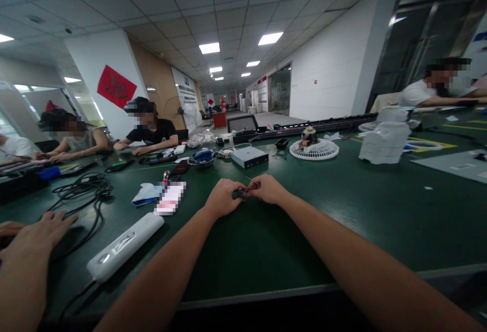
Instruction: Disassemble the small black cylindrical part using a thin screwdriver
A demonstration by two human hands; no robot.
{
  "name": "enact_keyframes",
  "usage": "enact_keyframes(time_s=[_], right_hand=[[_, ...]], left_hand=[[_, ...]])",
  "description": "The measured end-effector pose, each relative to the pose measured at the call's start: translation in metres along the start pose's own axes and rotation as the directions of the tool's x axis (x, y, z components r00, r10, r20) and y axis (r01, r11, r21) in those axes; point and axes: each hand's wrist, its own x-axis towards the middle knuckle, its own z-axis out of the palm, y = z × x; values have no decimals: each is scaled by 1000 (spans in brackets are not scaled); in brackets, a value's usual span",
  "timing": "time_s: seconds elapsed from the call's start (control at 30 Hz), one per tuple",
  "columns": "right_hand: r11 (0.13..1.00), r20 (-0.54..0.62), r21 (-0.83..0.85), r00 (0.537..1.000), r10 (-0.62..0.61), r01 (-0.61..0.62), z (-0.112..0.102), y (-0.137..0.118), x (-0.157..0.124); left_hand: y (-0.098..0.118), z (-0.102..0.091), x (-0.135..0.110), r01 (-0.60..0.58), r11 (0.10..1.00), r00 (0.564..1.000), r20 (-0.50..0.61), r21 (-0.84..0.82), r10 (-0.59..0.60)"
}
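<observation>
My left hand (220,197) and my right hand (268,189) meet over the green table mat (266,235), with the fingertips close together. Between them they pinch a small dark component (242,192) with thin wires or pins (252,182) sticking out. The fingers hide most of it, so I cannot tell exactly what it is. Nearest on my left lie a white power strip (125,245) and a blurred sheet of paper (170,197).
A co-worker's hand (38,233) rests at the near left beside a black cable tangle (81,192). Ahead stand a silver box (249,157) and a white fan grille (314,149). White plastic fan parts (384,141) sit to the right. Seated people work along both sides.
</observation>
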Motion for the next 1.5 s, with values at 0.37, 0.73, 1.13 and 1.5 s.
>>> enact_keyframes(time_s=[0.37,0.73,1.13,1.5], right_hand=[[952,98,293,993,62,-88,4,4,1],[986,1,160,999,41,-40,0,-3,-1],[997,72,-24,995,-74,76,-2,-3,-3],[991,126,-123,991,-32,48,-4,-4,-5]], left_hand=[[2,-5,3,-30,997,999,23,68,29],[-1,2,1,51,999,999,-8,6,-51],[-3,7,1,88,996,996,-8,26,-87],[-3,9,1,21,999,999,32,39,-23]])
